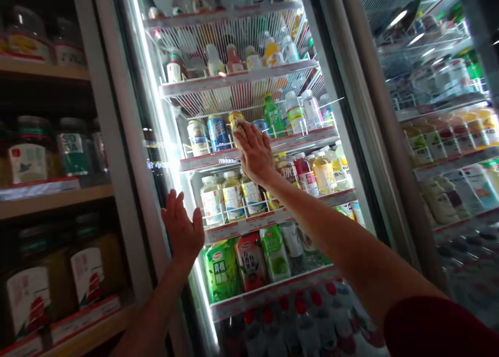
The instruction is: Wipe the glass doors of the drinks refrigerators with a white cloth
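Observation:
My right hand (255,151) reaches up to the glass door of a lit drinks fridge. Its fingers lie flat over a small pale crumpled cloth (238,124), pressed against the pane; most of the cloth is hidden under the hand. Behind it stand a gold can (235,117) and a blue can (217,132) on a shelf. Lower and to the left, my left hand (183,227) is raised with its fingers apart, holding nothing. It is by the left edge of the door, and whether it touches the glass I cannot tell.
Several fridge shelves hold bottles, such as tea bottles (233,195) and a green drink bottle (221,271). Wooden shelving (58,196) with large jars stands left. Past the metal door frame (374,123), another fridge with juice bottles (452,133) is on the right.

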Demonstrator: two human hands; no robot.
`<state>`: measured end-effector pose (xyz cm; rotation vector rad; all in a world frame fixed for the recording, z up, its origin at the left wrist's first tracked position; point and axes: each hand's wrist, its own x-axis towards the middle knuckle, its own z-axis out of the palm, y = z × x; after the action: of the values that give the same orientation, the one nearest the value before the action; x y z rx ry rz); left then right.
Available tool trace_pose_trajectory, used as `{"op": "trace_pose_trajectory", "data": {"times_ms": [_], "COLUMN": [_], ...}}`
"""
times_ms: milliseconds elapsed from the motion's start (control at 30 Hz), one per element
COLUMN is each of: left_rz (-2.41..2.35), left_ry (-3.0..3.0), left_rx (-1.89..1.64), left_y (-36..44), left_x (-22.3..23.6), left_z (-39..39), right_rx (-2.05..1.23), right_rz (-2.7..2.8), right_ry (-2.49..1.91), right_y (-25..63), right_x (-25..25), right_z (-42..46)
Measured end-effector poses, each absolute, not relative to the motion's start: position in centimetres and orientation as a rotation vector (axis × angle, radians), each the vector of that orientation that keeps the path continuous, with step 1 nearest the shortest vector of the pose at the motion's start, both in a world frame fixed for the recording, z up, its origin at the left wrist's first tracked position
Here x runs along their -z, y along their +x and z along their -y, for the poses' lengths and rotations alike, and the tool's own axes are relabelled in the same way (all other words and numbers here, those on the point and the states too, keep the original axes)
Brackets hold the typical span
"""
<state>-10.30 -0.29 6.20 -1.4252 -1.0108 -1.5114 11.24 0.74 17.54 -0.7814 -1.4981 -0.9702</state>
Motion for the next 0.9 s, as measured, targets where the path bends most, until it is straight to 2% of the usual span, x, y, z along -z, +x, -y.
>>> {"op": "trace_pose_trajectory", "data": {"times_ms": [100, 233, 300, 433, 500, 667, 733, 900], "left_rz": [0.979, 0.973, 0.984, 0.988, 0.978, 1.0, 1.003, 0.96], "left_ry": [-1.409, -1.383, -1.368, -1.351, -1.359, -1.402, -1.403, -1.418], "left_rx": [1.531, 1.497, 1.484, 1.482, 1.485, 1.491, 1.497, 1.479], "left_y": [-11.2, -12.7, -13.3, -13.8, -13.7, -13.6, -13.7, -13.0], "left_x": [-6.2, -6.6, -6.9, -7.1, -6.9, -7.0, -7.3, -8.0], "left_z": [0.8, 1.9, 2.4, 2.8, 2.8, 3.0, 3.1, 3.1], "right_rx": [1.083, 1.348, 1.344, 1.108, 1.13, 1.412, 1.455, 1.184], "right_rz": [1.654, 1.919, 1.927, 1.705, 1.716, 2.034, 2.109, 1.852], "right_ry": [-0.701, -0.379, -0.376, -0.657, -0.633, -0.252, -0.177, -0.611], "right_y": [8.1, 4.3, 3.9, 3.7, 2.9, 1.2, 2.0, 6.4], "right_x": [-16.4, -13.0, -13.8, -18.4, -18.5, -11.4, -10.4, -14.3], "right_z": [-0.5, -0.3, -0.3, -0.3, -0.2, -0.2, -0.4, -0.3]}}
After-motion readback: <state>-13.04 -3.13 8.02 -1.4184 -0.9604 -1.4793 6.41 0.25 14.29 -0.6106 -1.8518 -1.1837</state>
